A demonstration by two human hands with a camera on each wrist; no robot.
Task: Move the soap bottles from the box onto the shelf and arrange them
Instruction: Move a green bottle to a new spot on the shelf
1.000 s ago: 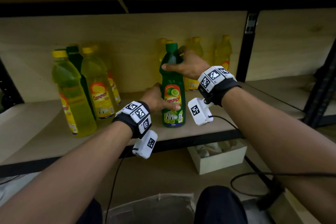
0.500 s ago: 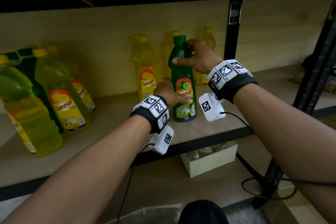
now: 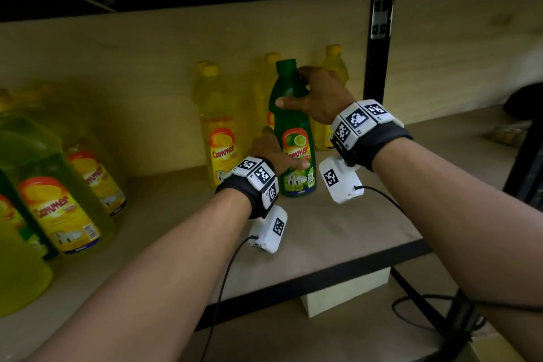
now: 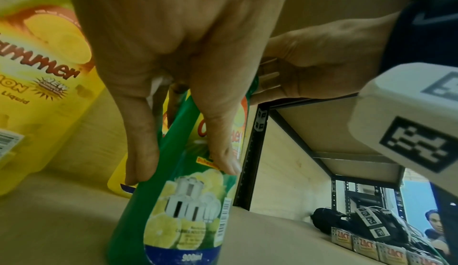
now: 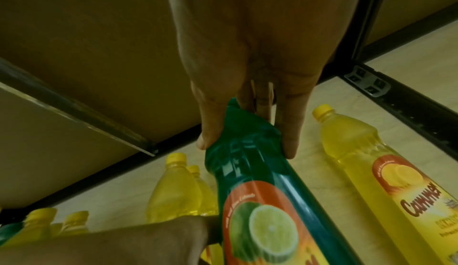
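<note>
A green soap bottle (image 3: 295, 138) stands upright on the wooden shelf (image 3: 338, 232), toward the back. My right hand (image 3: 316, 94) grips its neck and shoulder just below the green cap; thumb and fingers curl round it (image 5: 245, 138). My left hand (image 3: 274, 153) holds the lower body, thumb across the label and fingers round the far side (image 4: 183, 151). Yellow soap bottles stand around it: one (image 3: 219, 126) just to the left, two behind, partly hidden by the green bottle and my right hand.
A group of yellow bottles (image 3: 58, 200) with a green one among them fills the shelf's left part. A black upright post (image 3: 379, 47) stands right of the bottle. A small white box (image 3: 346, 288) sits under the shelf, and cables (image 3: 426, 311) lie at lower right.
The green bottle, held by both hands, has moved deeper onto the shelf and rightward toward the yellow bottles at the back. My view has shifted right and closer.
</note>
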